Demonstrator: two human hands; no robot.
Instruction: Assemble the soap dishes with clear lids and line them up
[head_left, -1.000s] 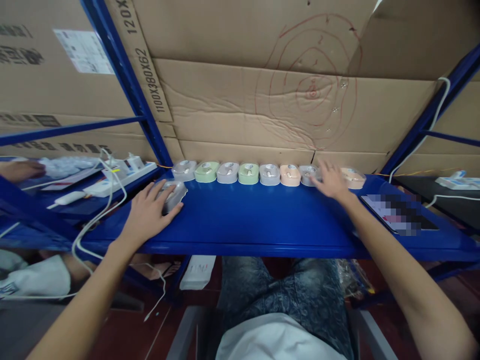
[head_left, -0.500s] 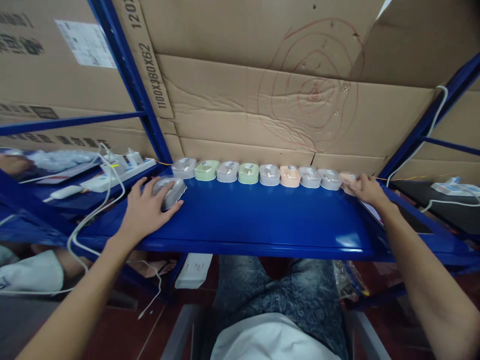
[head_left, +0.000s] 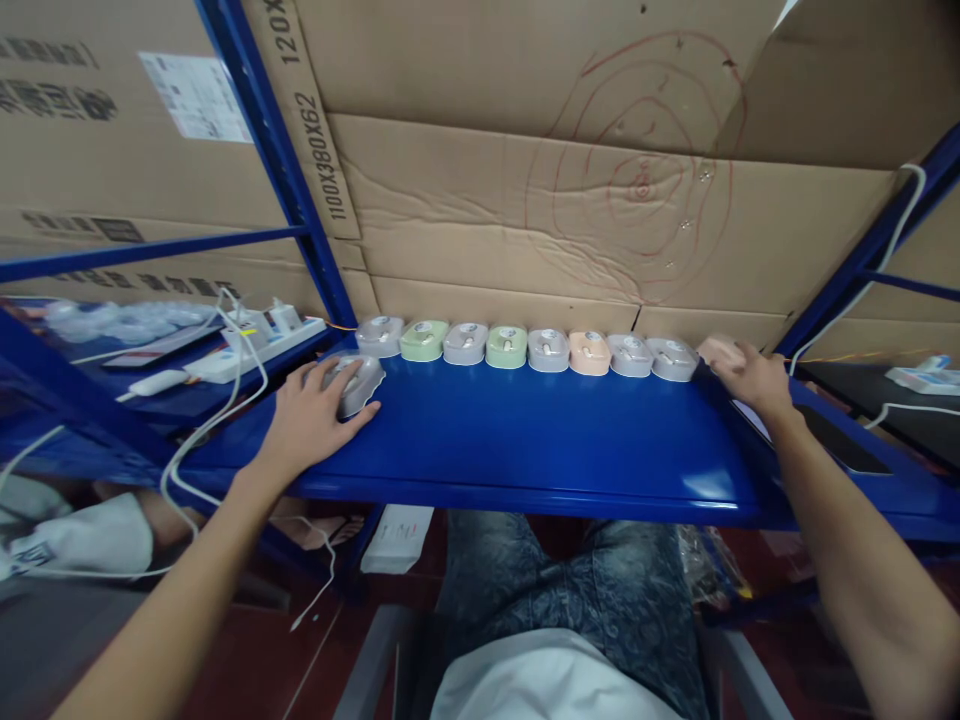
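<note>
My left hand point(head_left: 319, 425) lies over a small grey case point(head_left: 361, 384) with a clear cover, its fingers curled across the top and the thumb along the near side. At the right end of the row, my right hand point(head_left: 759, 380) grips a peach case point(head_left: 721, 350), which is tilted and raised off the shelf. Between the hands, similar rounded cases line the back: a grey case point(head_left: 465, 344), a green case point(head_left: 506, 347), another peach case point(head_left: 589, 353) and several more, side by side.
The cases stand on a blue metal shelf point(head_left: 525, 440) backed by cardboard point(head_left: 480, 220). White cables and a power strip point(head_left: 255, 350) are at left. A flat dark device point(head_left: 844, 440) lies under my right forearm. Another person's leg shows at lower left.
My right hand has lifted the peach case from the end of the row, tilting it. My left hand stays on the grey case. The whole view has shifted slightly.
</note>
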